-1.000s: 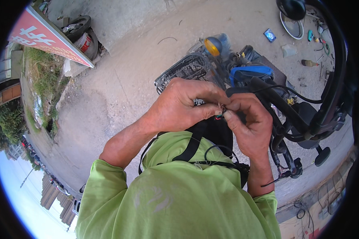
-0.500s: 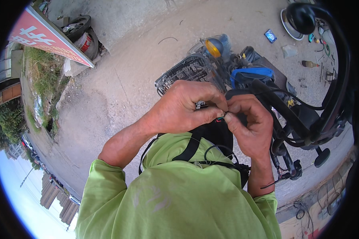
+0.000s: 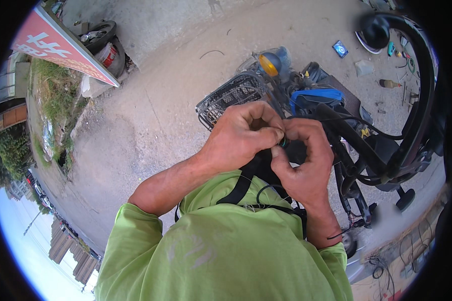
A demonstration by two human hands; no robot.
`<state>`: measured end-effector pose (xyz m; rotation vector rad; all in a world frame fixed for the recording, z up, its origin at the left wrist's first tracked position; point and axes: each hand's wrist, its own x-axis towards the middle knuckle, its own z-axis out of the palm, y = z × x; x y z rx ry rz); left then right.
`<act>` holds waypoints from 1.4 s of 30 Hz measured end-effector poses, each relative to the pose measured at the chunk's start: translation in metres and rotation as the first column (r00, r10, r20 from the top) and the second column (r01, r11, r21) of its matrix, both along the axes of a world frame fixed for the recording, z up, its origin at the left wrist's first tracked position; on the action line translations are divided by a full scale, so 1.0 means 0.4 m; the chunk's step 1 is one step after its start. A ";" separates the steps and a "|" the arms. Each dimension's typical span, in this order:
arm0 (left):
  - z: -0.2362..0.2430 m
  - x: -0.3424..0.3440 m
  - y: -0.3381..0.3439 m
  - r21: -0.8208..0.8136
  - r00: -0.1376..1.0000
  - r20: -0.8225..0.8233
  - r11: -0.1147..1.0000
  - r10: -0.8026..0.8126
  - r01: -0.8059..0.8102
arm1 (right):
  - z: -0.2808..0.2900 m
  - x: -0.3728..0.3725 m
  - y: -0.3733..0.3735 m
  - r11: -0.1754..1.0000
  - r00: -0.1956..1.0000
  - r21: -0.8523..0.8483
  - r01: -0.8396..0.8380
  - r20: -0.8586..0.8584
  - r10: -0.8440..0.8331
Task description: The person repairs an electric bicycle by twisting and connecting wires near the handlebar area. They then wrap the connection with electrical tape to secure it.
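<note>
My left hand and my right hand meet in front of my chest, fingers closed in a pinch. Between the fingertips is a thin wire, of which only a small green and dark bit shows. My left thumb and forefinger hold it from the left. From the other side, my right forefinger and thumb close around it, the thumb slightly lower. The fingers cover most of the wire, and its ends cannot be made out. Just beyond my hands stands a two-wheeler with a black wire basket and an amber lamp.
A thick black curved bar arches along the right side. On the ground at the far right lie a blue box, a brown bottle and several tools. A red sign and old tyres stand at the far left.
My right hand has shifted slightly left, and its thumb has dropped lower from the left fingertips. The red bit of wire seen earlier is now hidden.
</note>
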<state>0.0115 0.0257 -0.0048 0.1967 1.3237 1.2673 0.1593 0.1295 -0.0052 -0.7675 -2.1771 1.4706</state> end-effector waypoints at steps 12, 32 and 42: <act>0.004 0.040 -0.003 -0.018 0.977 0.160 0.990 0.139 -0.138 | -0.017 0.007 -0.025 0.990 0.998 0.129 0.053 -0.045 -0.048; -0.023 0.064 -0.037 0.079 0.990 0.066 0.989 0.121 -0.126 | -0.013 0.026 -0.011 0.883 0.980 -0.438 0.172 -0.011 -0.197; -0.018 0.005 -0.026 0.295 0.676 -0.733 0.931 0.076 0.214 | 0.000 0.030 0.003 0.820 0.985 -0.547 0.168 0.071 -0.155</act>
